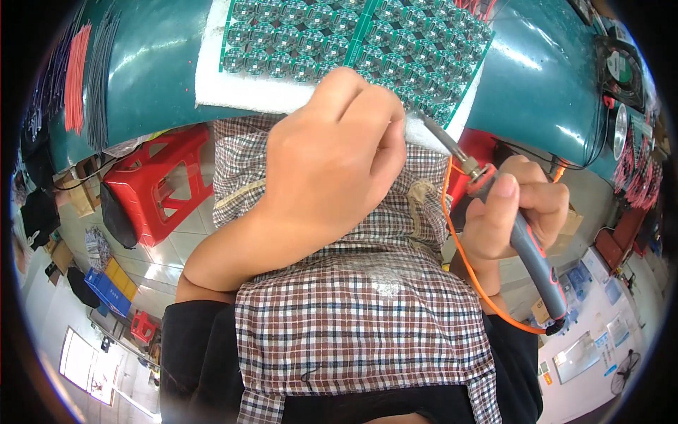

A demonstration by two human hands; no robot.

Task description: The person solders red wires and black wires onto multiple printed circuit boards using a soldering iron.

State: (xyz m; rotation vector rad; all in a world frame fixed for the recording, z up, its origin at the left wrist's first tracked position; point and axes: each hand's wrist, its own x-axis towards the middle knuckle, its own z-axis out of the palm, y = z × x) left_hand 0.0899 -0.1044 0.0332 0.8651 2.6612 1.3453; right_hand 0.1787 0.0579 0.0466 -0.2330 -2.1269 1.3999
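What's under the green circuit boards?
A white sheet shows past the edges of the green circuit boards, lying on the teal table. The boards hide its middle; the left hand blocks part of their near edge.

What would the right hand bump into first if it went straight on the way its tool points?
The right hand, soldering iron first, would probably meet the green circuit-board panel just ahead, close to the left hand; depth is unclear, so it might pass above.

My soldering iron [535, 258]: grey and red; its cable [479, 288]: orange. Circuit boards [357, 39]: green. Surface [155, 63]: teal. My apron [360, 325]: brown-and-white check.
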